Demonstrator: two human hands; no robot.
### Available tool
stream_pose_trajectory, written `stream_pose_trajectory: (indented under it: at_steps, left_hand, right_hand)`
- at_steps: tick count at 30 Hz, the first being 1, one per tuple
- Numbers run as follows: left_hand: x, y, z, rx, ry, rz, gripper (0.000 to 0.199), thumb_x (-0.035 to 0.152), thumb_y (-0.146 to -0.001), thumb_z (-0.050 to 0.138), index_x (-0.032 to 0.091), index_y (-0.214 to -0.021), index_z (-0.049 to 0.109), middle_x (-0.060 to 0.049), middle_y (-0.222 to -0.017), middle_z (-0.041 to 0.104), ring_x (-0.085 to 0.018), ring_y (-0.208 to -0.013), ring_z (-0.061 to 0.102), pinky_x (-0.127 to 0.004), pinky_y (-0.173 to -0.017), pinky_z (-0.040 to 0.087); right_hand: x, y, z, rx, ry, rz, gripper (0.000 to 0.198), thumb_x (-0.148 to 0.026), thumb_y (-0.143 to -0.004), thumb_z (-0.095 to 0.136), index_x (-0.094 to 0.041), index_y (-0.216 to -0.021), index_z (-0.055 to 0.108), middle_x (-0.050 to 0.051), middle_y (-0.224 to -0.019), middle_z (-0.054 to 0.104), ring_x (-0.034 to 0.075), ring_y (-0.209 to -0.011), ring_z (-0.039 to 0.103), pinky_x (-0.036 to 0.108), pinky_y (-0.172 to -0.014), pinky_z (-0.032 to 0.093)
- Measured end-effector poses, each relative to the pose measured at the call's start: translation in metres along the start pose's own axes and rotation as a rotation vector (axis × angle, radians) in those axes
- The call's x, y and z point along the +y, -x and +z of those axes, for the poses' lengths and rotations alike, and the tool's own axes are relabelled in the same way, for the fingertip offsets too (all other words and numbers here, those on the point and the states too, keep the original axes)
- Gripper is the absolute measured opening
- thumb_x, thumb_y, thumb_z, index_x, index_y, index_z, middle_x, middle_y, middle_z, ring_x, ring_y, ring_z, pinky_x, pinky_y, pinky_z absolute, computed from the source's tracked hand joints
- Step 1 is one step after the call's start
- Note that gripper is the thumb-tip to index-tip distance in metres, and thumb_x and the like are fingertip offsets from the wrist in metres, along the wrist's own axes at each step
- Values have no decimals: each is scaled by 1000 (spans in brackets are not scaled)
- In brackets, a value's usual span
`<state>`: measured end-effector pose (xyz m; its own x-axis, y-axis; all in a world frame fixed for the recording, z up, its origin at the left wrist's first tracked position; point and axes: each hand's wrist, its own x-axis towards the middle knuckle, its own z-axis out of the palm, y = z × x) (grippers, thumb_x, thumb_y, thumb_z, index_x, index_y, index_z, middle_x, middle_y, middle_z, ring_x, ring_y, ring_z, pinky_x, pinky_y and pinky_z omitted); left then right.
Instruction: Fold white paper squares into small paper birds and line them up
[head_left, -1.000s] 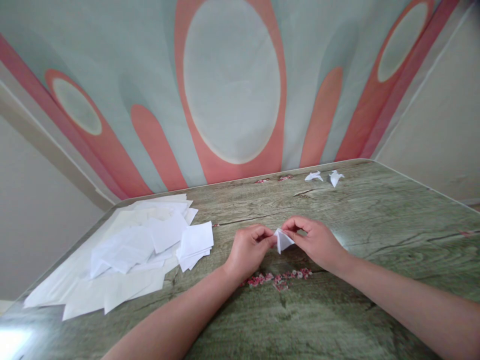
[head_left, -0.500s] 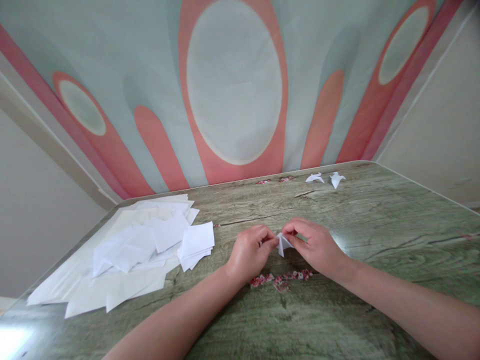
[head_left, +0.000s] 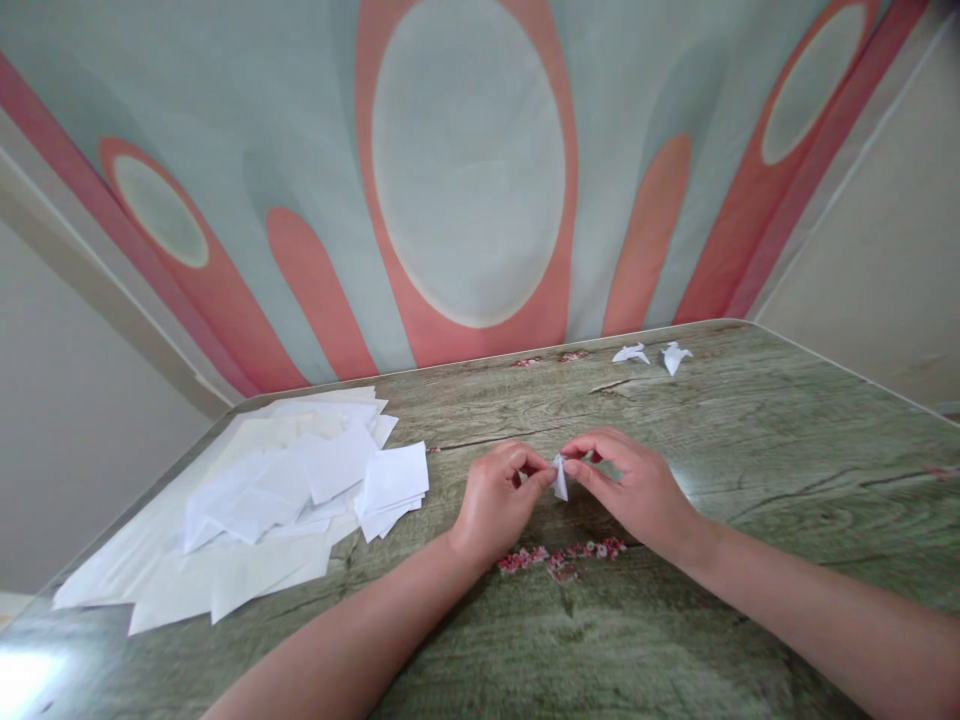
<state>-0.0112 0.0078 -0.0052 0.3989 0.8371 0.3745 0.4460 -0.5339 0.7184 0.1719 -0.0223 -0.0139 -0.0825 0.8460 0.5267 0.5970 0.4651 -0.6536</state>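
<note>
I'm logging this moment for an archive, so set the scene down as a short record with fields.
Left hand: pinching a small folded white paper
Right hand: fingertips at the same paper's upper part; firmness of grip unclear
Left side: spread pile of white sheets, overlapping
Beside pile, on its right: small stack of white paper squares
Far edge, right of centre: two folded white paper pieces, apart
Surface: wood-grain table with pink floral patches
Behind: backdrop with pinkish-red shapes
</note>
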Motion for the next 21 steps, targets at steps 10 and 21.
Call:
stream_pose_trajectory:
  at_steps: [10, 21]
  left_hand:
    - [3, 3, 1, -24, -21, 25, 11, 22, -84, 58, 17, -76, 63, -1, -72, 63, -12, -67, 55, -22, -64, 42]
    - [-3, -10, -9, -206, 610, -261, 33, 32, -87, 55, 21, -118, 52, -7, -120, 56, -10, -72, 56, -21, -55, 46]
  right_hand:
    - [0, 4, 4, -55, -18, 36, 7, -26, -89, 55, -22, -89, 61, 2, -85, 65, 17, -82, 59, 30, -75, 45]
    - [6, -4, -2, -107, -196, 63, 12, -25, -90, 53, -22, -88, 65, 2, -87, 62, 16, -86, 58, 28, -78, 43]
